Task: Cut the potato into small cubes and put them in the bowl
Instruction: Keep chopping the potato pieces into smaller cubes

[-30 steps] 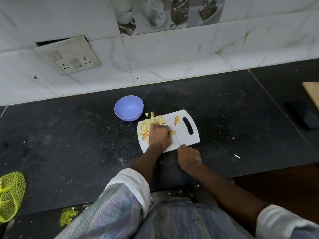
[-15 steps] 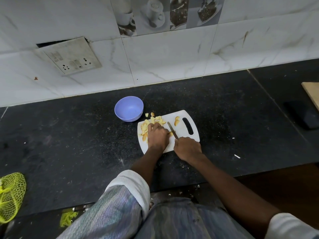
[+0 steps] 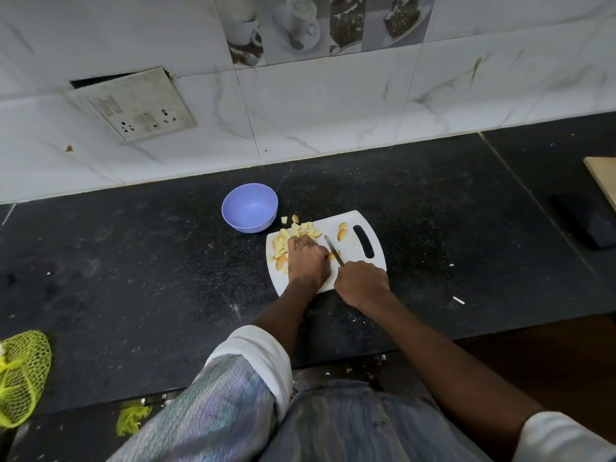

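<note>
A white cutting board lies on the black counter with several yellow potato cubes along its far left part. My left hand curls over a potato piece in the board's middle and holds it down. My right hand grips a knife whose blade angles across the board right beside the left fingers. Two larger potato pieces lie near the board's handle slot. The empty blue bowl stands just beyond the board's far left corner.
A tiled wall with a socket plate runs behind the counter. A yellow net bag sits at the near left edge. A dark object and a wooden board lie at the far right.
My right hand has moved forward onto the board's near edge, and the knife blade now lies further up the board beside my left hand. The left hand has stayed on the potato.
</note>
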